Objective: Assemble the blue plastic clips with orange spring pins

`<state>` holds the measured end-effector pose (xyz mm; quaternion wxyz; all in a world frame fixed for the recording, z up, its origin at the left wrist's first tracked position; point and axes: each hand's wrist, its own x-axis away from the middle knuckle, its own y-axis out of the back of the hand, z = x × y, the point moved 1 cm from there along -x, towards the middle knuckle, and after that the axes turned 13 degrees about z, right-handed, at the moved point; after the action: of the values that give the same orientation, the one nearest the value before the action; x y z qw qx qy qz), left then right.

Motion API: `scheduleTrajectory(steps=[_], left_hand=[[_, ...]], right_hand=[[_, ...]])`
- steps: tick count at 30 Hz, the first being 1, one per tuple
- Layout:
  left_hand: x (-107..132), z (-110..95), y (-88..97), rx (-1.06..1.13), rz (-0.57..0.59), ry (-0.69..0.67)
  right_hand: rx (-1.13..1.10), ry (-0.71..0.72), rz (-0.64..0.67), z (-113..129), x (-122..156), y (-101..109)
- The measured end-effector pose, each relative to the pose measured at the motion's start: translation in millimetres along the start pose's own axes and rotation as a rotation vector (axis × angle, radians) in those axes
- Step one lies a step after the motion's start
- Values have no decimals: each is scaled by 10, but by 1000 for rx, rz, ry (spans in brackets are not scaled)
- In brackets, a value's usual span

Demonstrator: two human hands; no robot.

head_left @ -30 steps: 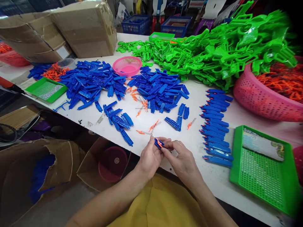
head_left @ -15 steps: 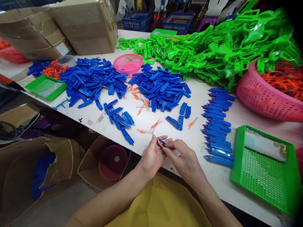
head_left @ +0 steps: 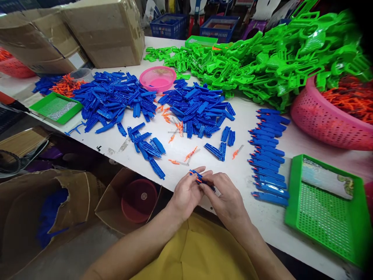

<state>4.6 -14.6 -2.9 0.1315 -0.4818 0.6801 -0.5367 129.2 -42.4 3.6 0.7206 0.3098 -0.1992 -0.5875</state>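
Note:
Both hands meet at the near edge of the white table (head_left: 262, 225). My left hand (head_left: 186, 192) and my right hand (head_left: 225, 194) are closed together on a small blue plastic piece (head_left: 198, 177) with an orange part in it. Just beyond my fingers lie loose orange pins with metal springs (head_left: 189, 154). A neat row of finished blue pieces (head_left: 266, 155) runs to the right of my hands. Two heaps of loose blue pieces (head_left: 198, 107) cover the middle of the table.
A green mesh tray (head_left: 326, 214) sits at the near right, a pink basket of orange parts (head_left: 329, 116) behind it. A heap of green plastic frames (head_left: 276, 62) fills the far right. A small pink bowl (head_left: 157, 77), cardboard boxes (head_left: 101, 35) and a green tray (head_left: 55, 107) stand left.
My hands have closed further over the blue piece, turning it flatter between the fingers. The view shifted slightly between the first and second frames.

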Motion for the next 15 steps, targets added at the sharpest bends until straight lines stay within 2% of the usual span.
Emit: scheduleTrajectory(steps=[5,8,10,12,15], left_hand=[[-12,-13,14,2,22,11],[-8,4,35,-23,19,-10],[3,2,55,-49,2,-16],[21,-15,77,-77,-4,-21],[56,-38,110,-102,16,-14]], right_hand=[[206,136,-110,9,53,-90],[288,160,-102,12,73,-101],[251,179,-60,-12,67,-62],[172,173,-22,-78,14,15],[231,69,-106,-248,-217,158]])
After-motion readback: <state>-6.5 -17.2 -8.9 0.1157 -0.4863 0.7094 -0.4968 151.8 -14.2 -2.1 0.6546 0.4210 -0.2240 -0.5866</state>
